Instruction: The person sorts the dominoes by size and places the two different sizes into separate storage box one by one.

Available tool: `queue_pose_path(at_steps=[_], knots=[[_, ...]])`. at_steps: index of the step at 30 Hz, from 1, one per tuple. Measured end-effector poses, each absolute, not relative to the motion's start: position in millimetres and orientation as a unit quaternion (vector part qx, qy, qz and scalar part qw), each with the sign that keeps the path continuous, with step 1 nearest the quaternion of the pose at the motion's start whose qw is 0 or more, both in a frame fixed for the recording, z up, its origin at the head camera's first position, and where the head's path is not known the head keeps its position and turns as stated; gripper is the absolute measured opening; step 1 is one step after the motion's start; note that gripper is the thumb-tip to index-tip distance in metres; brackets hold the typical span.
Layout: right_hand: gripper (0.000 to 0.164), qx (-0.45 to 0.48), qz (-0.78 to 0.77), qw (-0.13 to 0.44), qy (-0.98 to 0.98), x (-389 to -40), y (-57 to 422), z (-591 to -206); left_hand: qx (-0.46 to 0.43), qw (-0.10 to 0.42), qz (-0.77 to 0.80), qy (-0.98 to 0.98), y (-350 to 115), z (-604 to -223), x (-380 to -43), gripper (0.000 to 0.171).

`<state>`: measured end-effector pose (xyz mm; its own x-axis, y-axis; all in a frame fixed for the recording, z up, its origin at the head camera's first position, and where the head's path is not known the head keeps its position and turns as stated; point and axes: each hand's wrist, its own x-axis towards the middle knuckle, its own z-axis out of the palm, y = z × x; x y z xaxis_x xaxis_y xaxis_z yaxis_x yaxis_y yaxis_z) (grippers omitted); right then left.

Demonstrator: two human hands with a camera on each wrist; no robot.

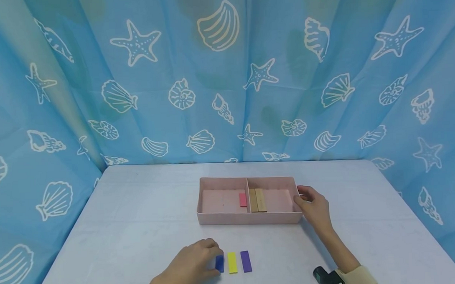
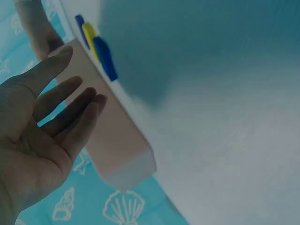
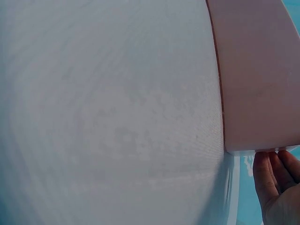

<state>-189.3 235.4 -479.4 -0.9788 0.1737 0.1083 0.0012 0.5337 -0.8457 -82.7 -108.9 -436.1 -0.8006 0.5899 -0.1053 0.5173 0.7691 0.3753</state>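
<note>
My left hand (image 1: pixel 194 260) is beside the blue block (image 1: pixel 219 264), its fingertips overlapping that block's upper end in the head view. In the left wrist view the fingers of the left hand (image 2: pixel 51 122) are spread, and the blue block (image 2: pixel 105 58) is apart from them. A yellow block (image 1: pixel 232 263) and a purple block (image 1: pixel 246 261) stand in a row to its right. The right hand (image 1: pixel 314 206) rests its fingertips against the right end of a pink two-compartment box (image 1: pixel 249 218); the right wrist view shows fairly straight fingers (image 3: pixel 265 176) at that end wall.
A small pink-red block (image 1: pixel 243 200) lies in the box's left compartment, against the divider. Two wooden blocks (image 1: pixel 257 200) lie side by side in the right one. The white table (image 1: pixel 150 203) reaches back to a blue shell-print curtain (image 1: pixel 195 76). A dark device (image 1: pixel 327 277) is on the right wrist.
</note>
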Motion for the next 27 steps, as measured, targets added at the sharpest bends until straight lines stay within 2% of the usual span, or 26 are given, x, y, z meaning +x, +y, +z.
queue_pose_path(at_steps=[6,13,20,27], knots=[[0.039,-0.056,0.472,0.105,-0.874,-186.8,233.4,-479.3,0.279,0.130,0.146,0.940,-104.2,-445.1,-76.9,0.042],[0.039,-0.065,0.488,0.082,-0.867,-187.3,235.2,-475.9,0.278,0.133,0.143,0.940,-100.7,-452.0,-75.2,0.038],[0.038,-0.062,0.484,0.080,-0.869,-189.7,236.2,-475.4,0.288,0.107,0.126,0.943,-99.6,-455.7,-73.4,0.034],[0.038,-0.056,0.485,0.085,-0.869,-188.5,235.9,-477.7,0.271,0.125,0.138,0.944,-98.5,-456.7,-74.1,0.031]])
